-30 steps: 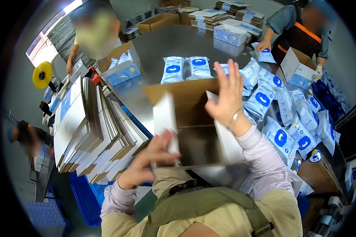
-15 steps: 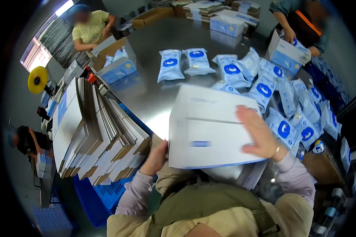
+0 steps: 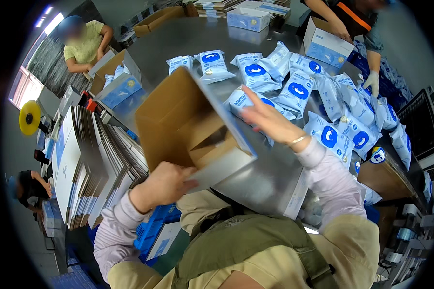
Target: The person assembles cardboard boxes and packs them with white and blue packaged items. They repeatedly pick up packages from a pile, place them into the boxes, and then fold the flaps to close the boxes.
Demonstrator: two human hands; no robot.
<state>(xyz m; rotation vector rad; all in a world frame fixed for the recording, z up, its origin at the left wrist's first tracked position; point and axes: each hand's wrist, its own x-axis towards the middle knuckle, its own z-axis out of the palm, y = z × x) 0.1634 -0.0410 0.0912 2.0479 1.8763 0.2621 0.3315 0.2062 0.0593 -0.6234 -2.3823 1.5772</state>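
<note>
My left hand [image 3: 161, 185] grips the near wall of a cardboard box [image 3: 161, 113], with its fingers over the edge. The box is tilted with its open mouth toward me, showing brown inner walls and folded bottom flaps; its outside is white. My right hand [image 3: 267, 115] is off the box, fingers stretched out, over a pale blue soft pack of wipes [image 3: 236, 98] with a blue oval lid. Whether the fingertips touch that pack I cannot tell. More such wipes packs [image 3: 298, 90] lie heaped to the right on the metal table [image 3: 166, 41].
Flattened cartons [image 3: 89, 164] stand stacked at my left, near a blue plastic crate [image 3: 156, 226]. A filled box [image 3: 125, 89] stands at the far left by a person in yellow. Another person at the far right has a hand at a white-and-blue box [image 3: 325, 45].
The box has turned from showing its white closed side to showing its open inside, and has moved left. My right hand has left it and moved out over the wipes packs.
</note>
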